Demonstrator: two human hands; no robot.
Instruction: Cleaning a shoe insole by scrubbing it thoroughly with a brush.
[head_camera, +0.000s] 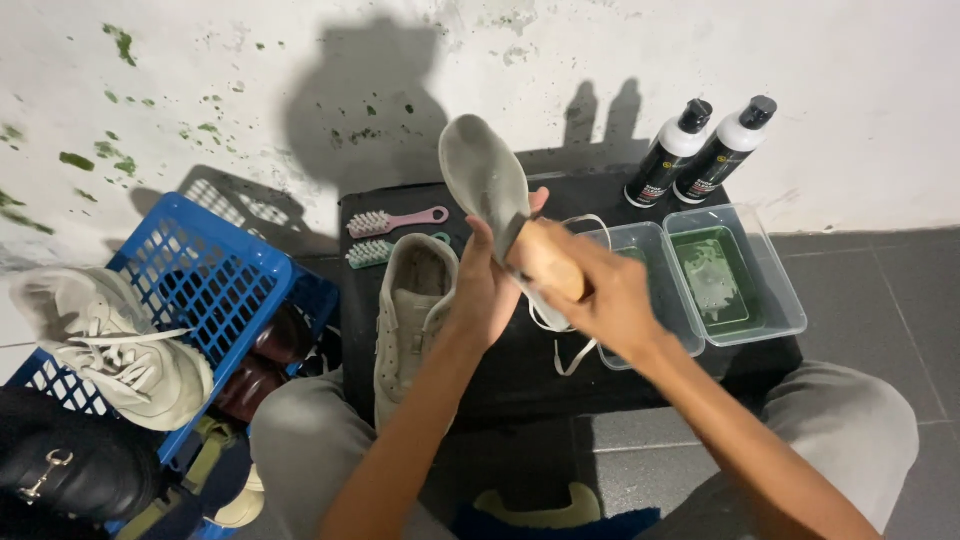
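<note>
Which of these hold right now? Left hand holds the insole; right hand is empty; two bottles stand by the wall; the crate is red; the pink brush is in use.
1. The left hand holds the grey insole: true.
2. The right hand is empty: false, it grips a wooden-handled brush.
3. Two bottles stand by the wall: true.
4. The crate is red: false, it is blue.
5. The pink brush is in use: false, it lies on the black mat.
</note>
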